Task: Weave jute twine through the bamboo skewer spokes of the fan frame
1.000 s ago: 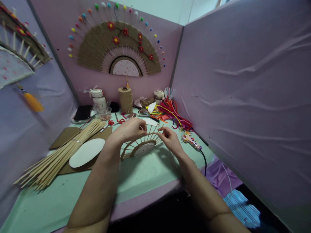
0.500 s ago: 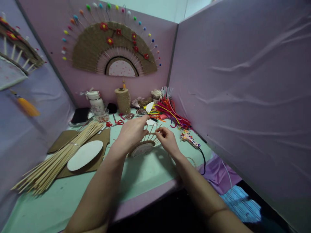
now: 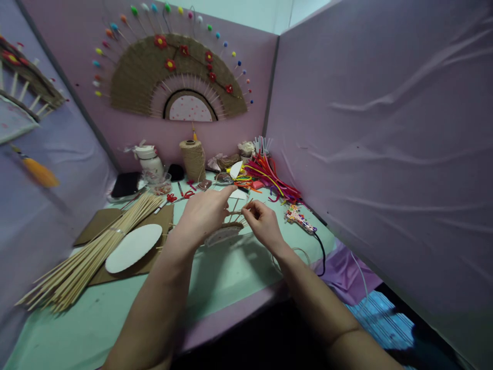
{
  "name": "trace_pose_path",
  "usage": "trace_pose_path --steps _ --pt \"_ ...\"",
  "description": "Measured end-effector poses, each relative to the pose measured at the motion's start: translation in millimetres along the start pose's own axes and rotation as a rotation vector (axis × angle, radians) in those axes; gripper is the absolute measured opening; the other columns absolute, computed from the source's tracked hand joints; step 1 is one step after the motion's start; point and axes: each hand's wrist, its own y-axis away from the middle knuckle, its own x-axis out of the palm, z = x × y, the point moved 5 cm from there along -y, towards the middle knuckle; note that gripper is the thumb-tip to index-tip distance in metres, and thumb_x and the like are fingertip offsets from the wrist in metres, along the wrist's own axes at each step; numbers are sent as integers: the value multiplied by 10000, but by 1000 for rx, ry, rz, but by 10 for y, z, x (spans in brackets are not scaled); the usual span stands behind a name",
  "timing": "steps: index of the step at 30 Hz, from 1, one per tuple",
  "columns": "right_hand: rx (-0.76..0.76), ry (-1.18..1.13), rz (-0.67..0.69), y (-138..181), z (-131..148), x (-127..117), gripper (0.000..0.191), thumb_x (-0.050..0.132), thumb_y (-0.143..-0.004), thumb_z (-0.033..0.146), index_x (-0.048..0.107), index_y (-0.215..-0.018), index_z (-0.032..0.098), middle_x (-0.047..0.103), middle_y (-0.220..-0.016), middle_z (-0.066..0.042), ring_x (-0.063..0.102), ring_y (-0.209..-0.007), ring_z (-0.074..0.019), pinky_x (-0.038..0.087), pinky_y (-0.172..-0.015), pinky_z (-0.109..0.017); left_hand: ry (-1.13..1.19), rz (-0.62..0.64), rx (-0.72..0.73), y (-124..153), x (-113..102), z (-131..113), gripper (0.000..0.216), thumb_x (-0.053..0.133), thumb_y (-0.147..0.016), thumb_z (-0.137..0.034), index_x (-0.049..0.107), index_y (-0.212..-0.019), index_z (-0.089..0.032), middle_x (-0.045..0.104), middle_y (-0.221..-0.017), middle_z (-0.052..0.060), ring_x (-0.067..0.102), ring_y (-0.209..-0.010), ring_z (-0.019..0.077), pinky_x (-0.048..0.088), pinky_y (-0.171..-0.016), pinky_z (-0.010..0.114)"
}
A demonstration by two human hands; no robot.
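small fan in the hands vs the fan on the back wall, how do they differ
The small fan looks far smaller than the wall fan. The small fan's sticks are mostly bare, while a broad brown band covers the wall fan's. The wall fan carries red flowers; the small fan shows none. Both have a pale half-round centre.

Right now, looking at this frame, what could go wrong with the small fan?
The left hand and right hand are close around its thin sticks, so one might bend or shift. The left hand also hides part of the fan; a crooked stick could go unnoticed. Loose twine near the right wrist may snag.
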Motion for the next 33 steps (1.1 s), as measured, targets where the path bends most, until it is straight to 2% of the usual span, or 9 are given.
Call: trace_pose_path --steps 4,8,11,15,18,21,25,30,33 --pt "-12 11 -6 9 74 -26 124 563 -817 269 588 -729 185 460 -567 56 402 -542 -105 316 -547 -229 -99 5 -10 16 -23 -118 485 599 -833 -276 528 -1311 -236 737 -987 87 680 -915 273 448 -697 306" --pt "-25 35 -5 9 87 -15 132 567 -819 255 574 -708 186 469 -568 54 413 -536 -104 321 -549 -231 -160 61 -12 -7 33 -172 235 536 -834 -244 700 -998 -206 733 -857 116 689 -819 285 438 -635 312" --pt "-44 41 25 0 88 -33 126 575 -832 269 598 -741 184 488 -575 49 436 -537 -106 337 -555 -235 -156 127 -30 -13 36 -152 212 511 -807 -206 722 -826 -201 721 -798 118 682 -773 286 422 -604 314" --pt "-70 110 123 -23 123 -208 164 659 -800 305 643 -915 189 523 -587 52 472 -546 -122 362 -561 -243 -115 167 -86 -9 -35 -48 214 521 -791 -222 733 -818 -202 724 -834 116 670 -791 268 412 -617 304" --pt "-155 224 168 -53 252 -412 73 656 -821 270 662 -833 199 615 -677 11 538 -625 -139 390 -612 -255 -86 174 -126 -1 -73 26 219 525 -798 -244 740 -827 -212 725 -846 103 659 -796 240 400 -627 286" --pt "-304 259 88 -110 455 -565 89 625 -860 246 658 -792 198 655 -778 -23 577 -721 -152 416 -675 -262 -80 169 -87 9 -74 -3 227 523 -808 -258 744 -840 -216 722 -854 98 650 -799 232 391 -628 283" --pt "-416 283 -46 -219 561 -578 120 603 -884 270 646 -802 193 648 -793 -40 587 -742 -163 431 -700 -273 -90 164 -5 26 -50 -117 244 507 -818 -265 741 -805 -195 718 -824 103 645 -755 223 381 -611 281" --pt "-322 349 -84 -213 361 -499 140 583 -883 276 634 -783 192 642 -772 -46 570 -709 -170 422 -676 -288 -61 91 -51 27 -104 -39 238 514 -821 -266 748 -823 -224 726 -819 96 656 -779 250 402 -624 301" --pt "-226 252 -147 -89 242 -471 154 576 -878 309 620 -789 191 626 -737 -31 536 -646 -151 415 -632 -280 -46 32 -80 21 -147 45 217 539 -824 -288 749 -803 -240 735 -826 83 661 -804 256 407 -625 301"
